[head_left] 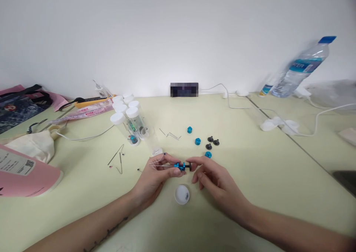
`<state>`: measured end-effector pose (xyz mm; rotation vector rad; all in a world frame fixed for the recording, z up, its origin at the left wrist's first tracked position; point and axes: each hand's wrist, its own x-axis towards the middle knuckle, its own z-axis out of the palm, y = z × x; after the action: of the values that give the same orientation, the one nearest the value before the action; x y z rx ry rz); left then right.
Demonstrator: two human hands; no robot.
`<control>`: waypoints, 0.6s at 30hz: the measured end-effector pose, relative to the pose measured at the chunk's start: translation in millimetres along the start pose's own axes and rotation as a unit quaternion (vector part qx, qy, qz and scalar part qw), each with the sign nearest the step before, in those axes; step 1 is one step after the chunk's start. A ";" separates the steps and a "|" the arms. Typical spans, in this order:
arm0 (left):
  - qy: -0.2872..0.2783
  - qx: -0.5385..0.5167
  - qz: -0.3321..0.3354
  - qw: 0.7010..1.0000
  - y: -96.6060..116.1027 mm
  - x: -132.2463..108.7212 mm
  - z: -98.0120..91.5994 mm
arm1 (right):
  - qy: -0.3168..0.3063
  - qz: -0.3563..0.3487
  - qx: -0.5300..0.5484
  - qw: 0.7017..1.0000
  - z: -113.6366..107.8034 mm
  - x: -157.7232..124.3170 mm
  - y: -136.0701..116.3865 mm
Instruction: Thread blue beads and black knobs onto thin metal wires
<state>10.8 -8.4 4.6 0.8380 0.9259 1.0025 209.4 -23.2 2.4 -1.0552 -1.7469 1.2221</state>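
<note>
Thumb and fingers of my left hand [157,177] are closed on a small blue metal fitting [180,166]. A thin bent wire [162,165] runs left from the fitting, with a small dark tip at its other end. At the fitting's right end sits a black thumbscrew [190,166], and the curled fingertips of my right hand [213,176] are at its disc-shaped head. Just below the hands lies a white cap [182,195] with something small and grey inside. Loose blue fittings [197,141] and black thumbscrews [208,146] lie beyond my right hand.
Clear tubes with white caps [118,118] stand at the left, an open tube [152,142] beside them. Bent wires [120,163] lie about. A pink cup [30,172] is far left. A water bottle [303,68] and a white cable [250,108] are right.
</note>
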 end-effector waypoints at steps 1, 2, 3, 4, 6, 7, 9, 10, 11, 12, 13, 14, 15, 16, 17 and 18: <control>-0.001 -0.001 0.000 1.000 -0.2 0.0 -0.2 | 0.000 0.005 0.004 1.000 0.0 0.1 0.0; -0.002 -0.002 0.000 1.000 -0.4 0.0 -0.4 | 0.003 0.010 0.010 1.000 0.0 0.2 0.0; -0.002 -0.005 0.000 1.000 -0.6 0.1 -0.5 | 0.006 0.015 0.017 1.000 0.0 0.3 0.0; -0.003 -0.007 0.000 1.000 -0.6 0.1 -0.5 | 0.006 0.019 0.021 1.000 0.0 0.2 0.0; -0.005 -0.007 0.000 1.000 -0.6 0.1 -0.4 | 0.002 0.020 0.018 1.000 0.4 -0.1 0.1; -0.007 -0.006 0.001 1.000 -0.4 0.0 -0.2 | 0.000 0.019 0.017 1.000 0.7 -0.4 0.1; -0.006 -0.005 0.002 1.000 0.0 -0.4 0.0 | 0.007 0.025 0.029 0.999 1.5 -0.9 0.1; -0.005 -0.004 0.002 1.000 0.2 -0.5 0.1 | 0.015 0.030 0.041 0.999 1.9 -1.1 0.2; -0.005 -0.003 0.001 1.000 0.3 -0.7 0.2 | 0.022 0.034 0.051 0.998 2.2 -1.2 0.4; -0.005 -0.001 0.000 1.000 0.4 -0.7 0.2 | 0.025 0.036 0.055 0.998 2.3 -1.2 0.6; -0.006 -0.001 0.000 1.000 0.4 -0.7 0.3 | 0.022 0.035 0.050 0.998 2.3 -1.2 0.9; -0.007 -0.001 -0.001 1.000 0.4 -0.6 0.3 | 0.015 0.033 0.040 0.999 2.1 -1.1 1.2; -0.009 -0.002 0.000 1.000 0.3 -0.4 0.3 | 0.009 0.030 0.029 0.999 1.9 -1.1 1.4; -0.010 -0.003 0.000 1.000 0.1 -0.1 0.4 | 0.005 0.030 0.021 0.999 1.7 -1.1 1.5; -0.010 -0.004 0.000 1.000 0.0 0.1 0.5 | 0.005 0.032 0.019 0.999 1.6 -1.1 1.4; -0.008 -0.005 -0.001 1.000 -0.1 0.4 0.5 | 0.009 0.036 0.024 0.999 1.6 -1.1 1.2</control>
<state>11.5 -8.2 4.6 0.8365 0.9069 0.9966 208.7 -24.6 0.8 -1.1056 -1.6714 1.2888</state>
